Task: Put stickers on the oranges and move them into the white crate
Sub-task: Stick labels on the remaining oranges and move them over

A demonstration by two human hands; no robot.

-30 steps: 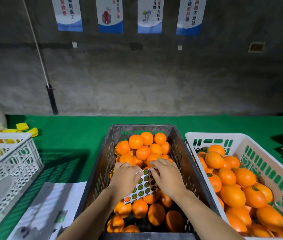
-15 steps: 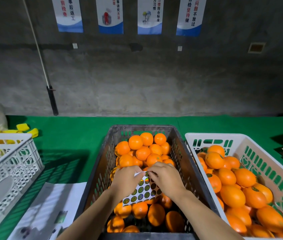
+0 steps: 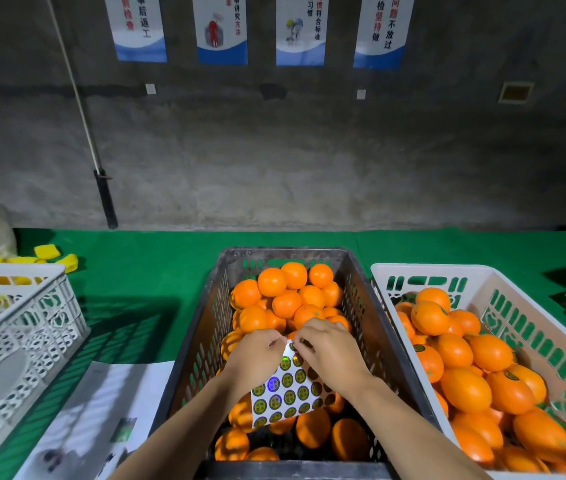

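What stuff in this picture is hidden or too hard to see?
Head view only:
- Whether the right hand has a sticker peeled: its fingers cover the top of the sticker sheet.
- Oranges under both hands in the dark crate: covered by the left hand, the arms and the sheet.
- The white crate: its near corner is cut off by the picture's edge.
- The posters: their tops are cut off at the top edge.

- Four posters (image 3: 301,29) along the top of the frame.
- A pole (image 3: 82,109) leaning on the grey wall, upper left.
- Yellow pieces (image 3: 45,251) at the left edge.
- Printed paper (image 3: 101,410) at lower left.
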